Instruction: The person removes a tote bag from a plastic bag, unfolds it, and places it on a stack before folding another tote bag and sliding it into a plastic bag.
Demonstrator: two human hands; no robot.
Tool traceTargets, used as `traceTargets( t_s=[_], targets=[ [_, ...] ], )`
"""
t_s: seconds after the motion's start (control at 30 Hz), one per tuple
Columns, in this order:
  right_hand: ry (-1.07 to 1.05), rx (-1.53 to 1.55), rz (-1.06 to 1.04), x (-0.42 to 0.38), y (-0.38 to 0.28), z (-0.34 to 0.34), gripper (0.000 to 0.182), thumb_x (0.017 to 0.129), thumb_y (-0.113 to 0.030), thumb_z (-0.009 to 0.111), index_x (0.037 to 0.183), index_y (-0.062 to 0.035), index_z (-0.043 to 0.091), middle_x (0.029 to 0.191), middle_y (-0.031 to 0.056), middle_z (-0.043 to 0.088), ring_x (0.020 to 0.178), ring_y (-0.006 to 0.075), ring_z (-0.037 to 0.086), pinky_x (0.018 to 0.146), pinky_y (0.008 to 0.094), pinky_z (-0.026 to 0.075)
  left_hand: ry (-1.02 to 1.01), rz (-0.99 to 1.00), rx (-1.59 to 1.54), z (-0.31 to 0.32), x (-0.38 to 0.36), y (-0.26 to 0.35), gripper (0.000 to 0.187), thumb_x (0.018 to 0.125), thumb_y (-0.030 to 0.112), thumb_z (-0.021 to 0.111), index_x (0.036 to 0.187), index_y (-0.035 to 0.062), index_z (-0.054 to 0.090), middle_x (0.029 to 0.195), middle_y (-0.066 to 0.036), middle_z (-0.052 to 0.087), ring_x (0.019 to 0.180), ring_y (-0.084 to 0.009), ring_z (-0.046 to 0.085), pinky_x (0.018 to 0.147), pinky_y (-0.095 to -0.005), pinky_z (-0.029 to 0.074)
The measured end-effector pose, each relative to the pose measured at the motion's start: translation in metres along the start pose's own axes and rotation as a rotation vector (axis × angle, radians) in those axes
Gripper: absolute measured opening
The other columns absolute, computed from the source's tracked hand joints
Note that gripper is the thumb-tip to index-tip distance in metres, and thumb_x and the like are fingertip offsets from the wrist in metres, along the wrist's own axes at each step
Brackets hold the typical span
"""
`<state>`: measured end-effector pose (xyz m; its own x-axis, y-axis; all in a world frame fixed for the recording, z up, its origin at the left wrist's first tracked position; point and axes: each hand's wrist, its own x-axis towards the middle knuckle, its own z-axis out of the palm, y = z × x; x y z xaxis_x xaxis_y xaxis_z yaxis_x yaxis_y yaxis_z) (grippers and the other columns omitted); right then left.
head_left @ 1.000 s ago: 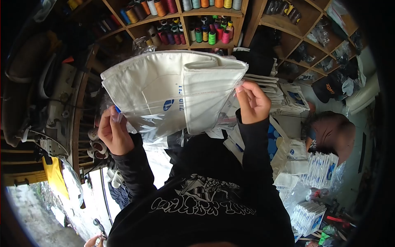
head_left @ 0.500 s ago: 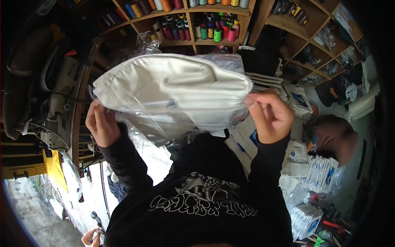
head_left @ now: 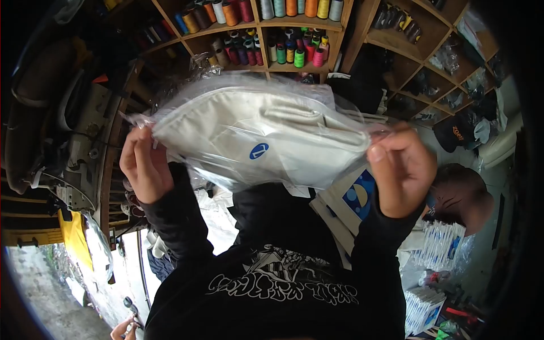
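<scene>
A cream fabric bag (head_left: 226,127) with a round blue logo lies inside a clear plastic bag (head_left: 221,170), held up in front of my chest. My left hand (head_left: 145,164) pinches the plastic at its left corner. On the other side, my right hand (head_left: 401,170) grips the plastic's right corner between thumb and fingers. Both hands are closed, and the plastic is stretched between them. Below my right hand, flat cream bags (head_left: 340,207) with a blue print are partly hidden by my sleeve.
Shelves of thread spools (head_left: 300,22) stand ahead. A sewing machine (head_left: 85,147) is on the left. To the right are a person (head_left: 462,195), packed stacks (head_left: 439,246) and a black cap (head_left: 453,130). Another person's hand (head_left: 124,328) shows at bottom left.
Both hands have moved apart, my right hand going right and slightly down. The plastic's edges now extend past the cream bag, and its blue logo shows more clearly.
</scene>
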<state>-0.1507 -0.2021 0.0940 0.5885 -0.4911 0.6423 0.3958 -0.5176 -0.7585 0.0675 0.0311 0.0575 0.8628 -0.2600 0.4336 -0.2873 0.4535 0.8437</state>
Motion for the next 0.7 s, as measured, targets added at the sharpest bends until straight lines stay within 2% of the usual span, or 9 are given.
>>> traceTargets(
  t_s=[0.07, 0.1, 0.17, 0.27, 0.33, 0.43, 0.6, 0.67, 0.7],
  targets=[
    [0.132, -0.030, 0.120, 0.009, 0.010, -0.005, 0.001, 0.077, 0.002, 0.054, 0.078, 0.0027, 0.054, 0.074, 0.0068, 0.057, 0.069, 0.0088, 0.050, 0.066, 0.0210, 0.039, -0.054, -0.010, -0.091, 0.000, 0.003, 0.001, 0.012, 0.085, 0.006, 0.047, 0.089, -0.0013, 0.056, 0.088, -0.006, 0.057, 0.076, -0.0113, 0.053, 0.067, -0.0243, 0.043],
    [0.144, 0.040, 0.151, 0.007, 0.010, -0.006, 0.003, 0.077, 0.002, 0.054, 0.079, 0.0024, 0.053, 0.074, 0.0057, 0.056, 0.070, 0.0087, 0.050, 0.068, 0.0214, 0.039, -0.068, 0.010, -0.065, 0.009, 0.006, 0.003, 0.012, 0.085, 0.006, 0.047, 0.089, -0.0014, 0.056, 0.086, -0.006, 0.057, 0.075, -0.0108, 0.053, 0.066, -0.0238, 0.043],
    [0.065, 0.045, 0.052, 0.011, 0.014, -0.010, 0.004, 0.078, 0.001, 0.055, 0.080, 0.0023, 0.052, 0.076, 0.0048, 0.055, 0.073, 0.0086, 0.051, 0.069, 0.0211, 0.040, -0.099, 0.034, -0.032, 0.014, 0.019, 0.000, 0.013, 0.085, 0.005, 0.047, 0.090, -0.0016, 0.056, 0.082, -0.004, 0.056, 0.069, -0.0088, 0.051, 0.061, -0.0208, 0.041],
    [0.105, 0.113, 0.137, 0.020, 0.026, -0.012, 0.004, 0.080, 0.001, 0.053, 0.083, 0.0028, 0.052, 0.083, 0.0049, 0.055, 0.078, 0.0074, 0.052, 0.071, 0.0193, 0.040, -0.113, -0.033, -0.045, 0.024, 0.034, -0.013, 0.011, 0.084, 0.008, 0.052, 0.090, 0.0005, 0.057, 0.078, 0.000, 0.054, 0.065, -0.0055, 0.048, 0.055, -0.0183, 0.038],
    [0.097, 0.121, 0.108, 0.024, 0.033, -0.011, 0.005, 0.080, 0.001, 0.054, 0.084, 0.0029, 0.052, 0.082, 0.0043, 0.055, 0.077, 0.0066, 0.052, 0.070, 0.0187, 0.040, -0.122, -0.051, -0.065, 0.037, 0.040, -0.020, 0.011, 0.083, 0.010, 0.054, 0.090, 0.0020, 0.057, 0.078, 0.001, 0.054, 0.066, -0.0053, 0.048, 0.056, -0.0188, 0.041],
    [0.184, 0.190, 0.220, 0.030, 0.053, -0.017, 0.006, 0.081, -0.003, 0.055, 0.085, 0.0018, 0.053, 0.080, 0.0032, 0.055, 0.075, 0.0068, 0.052, 0.066, 0.0185, 0.042, -0.150, -0.113, -0.058, 0.047, 0.044, -0.029, 0.012, 0.085, 0.012, 0.053, 0.089, 0.0024, 0.057, 0.080, 0.000, 0.055, 0.070, -0.0061, 0.051, 0.063, -0.0222, 0.046],
    [0.154, 0.194, 0.244, 0.030, 0.059, -0.020, 0.008, 0.081, -0.004, 0.056, 0.085, 0.0014, 0.053, 0.082, 0.0030, 0.055, 0.076, 0.0070, 0.053, 0.067, 0.0184, 0.042, -0.230, -0.079, -0.110, 0.057, 0.057, -0.046, 0.012, 0.085, 0.013, 0.052, 0.087, 0.0026, 0.056, 0.080, 0.000, 0.055, 0.071, -0.0061, 0.052, 0.064, -0.0227, 0.046],
    [0.120, 0.165, 0.185, 0.024, 0.054, -0.020, 0.007, 0.080, -0.002, 0.056, 0.085, 0.0018, 0.054, 0.083, 0.0042, 0.056, 0.077, 0.0077, 0.054, 0.068, 0.0188, 0.042, -0.130, -0.049, -0.110, 0.052, 0.063, -0.049, 0.011, 0.085, 0.013, 0.053, 0.086, 0.0025, 0.056, 0.079, 0.001, 0.055, 0.071, -0.0057, 0.051, 0.062, -0.0213, 0.045],
    [0.141, 0.181, 0.190, 0.025, 0.054, -0.024, 0.006, 0.079, -0.001, 0.056, 0.084, 0.0020, 0.055, 0.082, 0.0046, 0.057, 0.076, 0.0077, 0.054, 0.068, 0.0188, 0.042, -0.173, -0.009, -0.146, 0.053, 0.067, -0.044, 0.011, 0.084, 0.013, 0.054, 0.086, 0.0024, 0.057, 0.078, 0.001, 0.055, 0.067, -0.0046, 0.049, 0.059, -0.0192, 0.043]
  ],
)
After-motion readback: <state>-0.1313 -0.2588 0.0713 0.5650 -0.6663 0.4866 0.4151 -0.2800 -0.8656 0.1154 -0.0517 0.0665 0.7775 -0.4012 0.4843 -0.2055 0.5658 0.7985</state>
